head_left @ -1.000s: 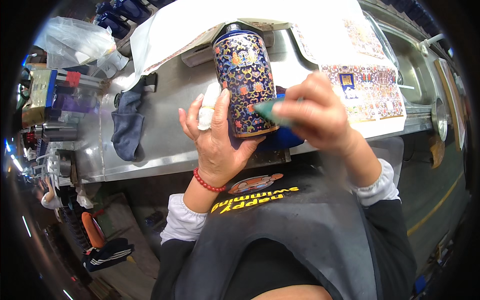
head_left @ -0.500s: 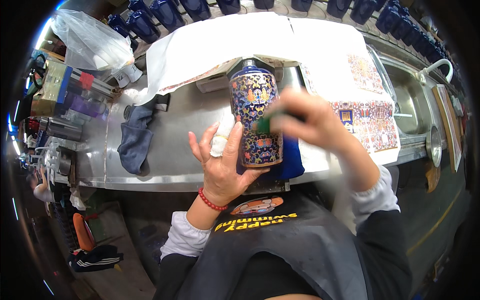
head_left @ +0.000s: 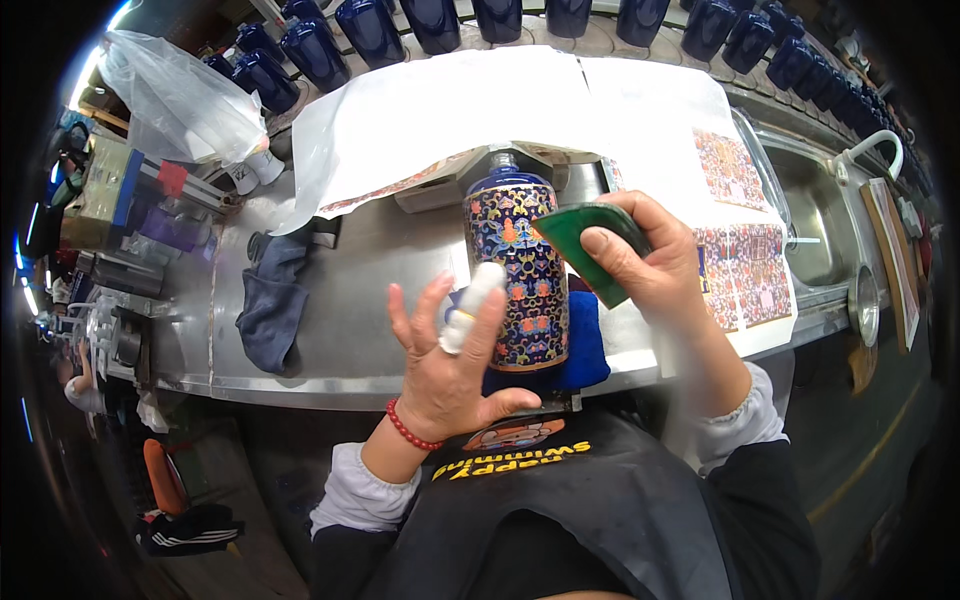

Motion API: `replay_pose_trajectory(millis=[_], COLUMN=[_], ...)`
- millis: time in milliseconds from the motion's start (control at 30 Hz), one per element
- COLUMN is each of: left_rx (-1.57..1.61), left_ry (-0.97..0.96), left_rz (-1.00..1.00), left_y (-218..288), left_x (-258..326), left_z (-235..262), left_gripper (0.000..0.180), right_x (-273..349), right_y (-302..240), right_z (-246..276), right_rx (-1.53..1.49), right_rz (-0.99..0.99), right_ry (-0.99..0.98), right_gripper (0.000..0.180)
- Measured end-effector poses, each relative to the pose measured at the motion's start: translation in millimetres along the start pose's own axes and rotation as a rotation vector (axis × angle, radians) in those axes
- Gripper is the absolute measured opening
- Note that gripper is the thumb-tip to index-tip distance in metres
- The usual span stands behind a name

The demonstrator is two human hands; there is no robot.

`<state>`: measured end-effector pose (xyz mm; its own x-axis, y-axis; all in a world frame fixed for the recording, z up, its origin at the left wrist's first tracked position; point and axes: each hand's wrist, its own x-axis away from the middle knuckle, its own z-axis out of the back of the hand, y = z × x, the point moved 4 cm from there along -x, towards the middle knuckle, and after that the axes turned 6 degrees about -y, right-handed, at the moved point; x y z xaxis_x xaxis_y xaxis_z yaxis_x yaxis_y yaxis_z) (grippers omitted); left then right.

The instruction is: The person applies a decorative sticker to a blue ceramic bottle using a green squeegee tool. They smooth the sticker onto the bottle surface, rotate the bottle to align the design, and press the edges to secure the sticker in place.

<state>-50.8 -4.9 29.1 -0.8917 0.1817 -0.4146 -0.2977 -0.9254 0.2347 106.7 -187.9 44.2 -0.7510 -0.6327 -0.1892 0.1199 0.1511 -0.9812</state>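
Note:
A dark blue bottle [head_left: 520, 290] with a colourful floral pattern around its body lies on its side at the counter's front, neck pointing away from me. Beside its lower left part is my left hand [head_left: 440, 375], fingers spread and one finger wrapped in white; whether it touches the bottle I cannot tell. My right hand [head_left: 655, 255] grips a flat green scraper [head_left: 585, 245], held just right of the bottle with its edge toward the pattern. A bright blue cloth [head_left: 590, 345] is partly under the bottle's right side.
White backing paper [head_left: 430, 110] covers the far part of the steel counter [head_left: 350, 300]. Patterned decal sheets [head_left: 745, 270] lie at the right, before a sink [head_left: 815, 215]. A grey-blue cloth [head_left: 272, 310] rests at the left. Several blue bottles [head_left: 430, 25] stand along the back.
My right hand has drawn the scraper off the bottle, to the right. My left hand's fingers have loosened and spread away from the bottle's side.

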Motion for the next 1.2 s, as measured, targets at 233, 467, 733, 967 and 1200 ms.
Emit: replay_pose_trajectory(millis=[233, 467, 733, 967, 1200], left_rx=[-0.132, -0.079, -0.058, -0.046, -0.052], left_ry=[-0.121, -0.081, -0.073, -0.073, -0.062], left_rz=[-0.085, 0.054, 0.051, 0.06, 0.058], left_y=[1, -2, -4, -3, -3], left_x=[-26, -25, -24, -24, -25], left_z=[4, 3, 0, -1, 0], left_gripper=[0.096, 0.101, 0.099, 0.098, 0.097], right_x=[22, 25, 26, 21, 21], right_y=[33, 6, 7, 0, -3], right_z=[3, -8, -37, -35, -33], right_rx=[0.005, 0.673, 0.975, 0.986, 0.993], right_rz=[-0.188, 0.26, 0.403, 0.416, 0.432], right_ry=[0.11, 0.164, -0.021, -0.048, -0.047], right_gripper=[0.02, 0.032, 0.054, 0.05, 0.047])
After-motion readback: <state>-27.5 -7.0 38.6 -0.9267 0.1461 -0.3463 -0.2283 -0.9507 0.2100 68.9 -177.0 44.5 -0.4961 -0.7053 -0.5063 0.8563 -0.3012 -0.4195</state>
